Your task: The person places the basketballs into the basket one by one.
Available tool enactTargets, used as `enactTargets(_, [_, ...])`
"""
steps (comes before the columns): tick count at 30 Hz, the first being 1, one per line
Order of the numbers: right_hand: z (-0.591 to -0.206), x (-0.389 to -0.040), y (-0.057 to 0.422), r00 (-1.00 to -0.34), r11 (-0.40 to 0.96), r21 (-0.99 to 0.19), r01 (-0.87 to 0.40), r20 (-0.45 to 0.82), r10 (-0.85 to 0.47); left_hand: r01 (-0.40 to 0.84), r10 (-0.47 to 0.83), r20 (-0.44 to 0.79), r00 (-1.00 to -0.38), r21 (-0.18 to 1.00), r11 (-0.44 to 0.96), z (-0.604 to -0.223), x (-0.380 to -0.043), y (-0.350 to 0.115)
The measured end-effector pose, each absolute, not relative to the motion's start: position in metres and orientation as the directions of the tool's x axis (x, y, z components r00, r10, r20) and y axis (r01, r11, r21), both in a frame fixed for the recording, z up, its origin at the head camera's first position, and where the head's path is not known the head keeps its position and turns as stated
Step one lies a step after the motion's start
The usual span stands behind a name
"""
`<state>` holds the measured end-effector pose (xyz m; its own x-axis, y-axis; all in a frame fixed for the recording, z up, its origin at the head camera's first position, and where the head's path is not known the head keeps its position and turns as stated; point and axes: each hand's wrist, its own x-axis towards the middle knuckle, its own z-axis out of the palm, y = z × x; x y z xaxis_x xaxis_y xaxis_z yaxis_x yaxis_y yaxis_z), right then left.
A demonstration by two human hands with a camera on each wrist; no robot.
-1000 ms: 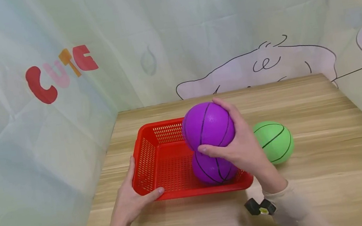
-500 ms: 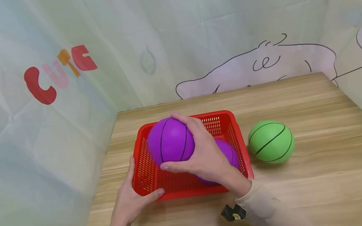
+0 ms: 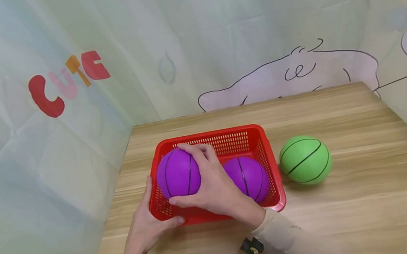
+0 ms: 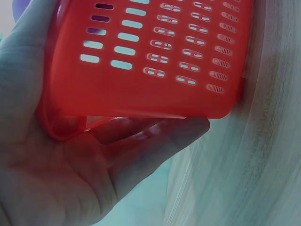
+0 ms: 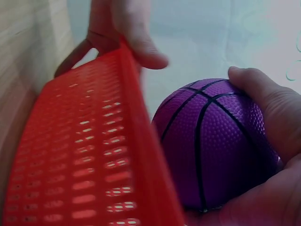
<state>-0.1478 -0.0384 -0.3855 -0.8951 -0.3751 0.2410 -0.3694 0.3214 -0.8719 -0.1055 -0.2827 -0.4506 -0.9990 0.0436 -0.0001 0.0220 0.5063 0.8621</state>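
In the head view my right hand (image 3: 215, 185) holds a purple mini basketball (image 3: 175, 175) in the left part of a red plastic basket (image 3: 210, 134). Its thumb lies on the near side of the ball and the fingers reach over the far side. A second purple ball (image 3: 250, 178) sits in the basket's right part. My left hand (image 3: 145, 227) grips the basket's near left corner, thumb at the rim, fingers along the outside wall. The left wrist view shows those fingers (image 4: 155, 146) against the slotted wall. The right wrist view shows the held ball (image 5: 211, 146) beside the basket wall (image 5: 94, 141).
A green ball (image 3: 305, 160) rests on the wooden table (image 3: 372, 207) to the right of the basket. Printed fabric (image 3: 214, 35) hangs behind the table and along its left side. Black wrist mounts (image 3: 251, 246) sit on both forearms.
My right hand has carried the purple ball left and down, from above the second ball into the basket's left part. The left hand has stayed at the corner.
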Motion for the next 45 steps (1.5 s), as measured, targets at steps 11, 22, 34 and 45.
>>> enactTargets(11, [-0.411, -0.145, -0.058, -0.855, 0.47, -0.758, -0.452, 0.219, -0.469, 0.014, 0.051, -0.015, -0.999, 0.856, 0.516, -0.452, -0.105, -0.285])
enactTargets(22, [-0.419, -0.144, -0.058, -0.82, 0.571, -0.67, -0.475, 0.1, -0.564, 0.034, 0.056, 0.006, -0.998, 0.86, 0.509, -0.452, -0.104, -0.283])
enactTargets(34, [-0.417, -0.143, -0.053, -0.796, 0.582, -0.638, -0.503, 0.08, -0.6, 0.021, 0.041, 0.0, -0.999, 0.861, 0.509, -0.453, -0.103, -0.281])
enactTargets(45, [-0.41, -0.139, -0.046, -0.795, 0.582, -0.62, -0.526, 0.116, -0.595, 0.029, 0.043, 0.009, -0.999, 0.864, 0.502, -0.452, -0.104, -0.282])
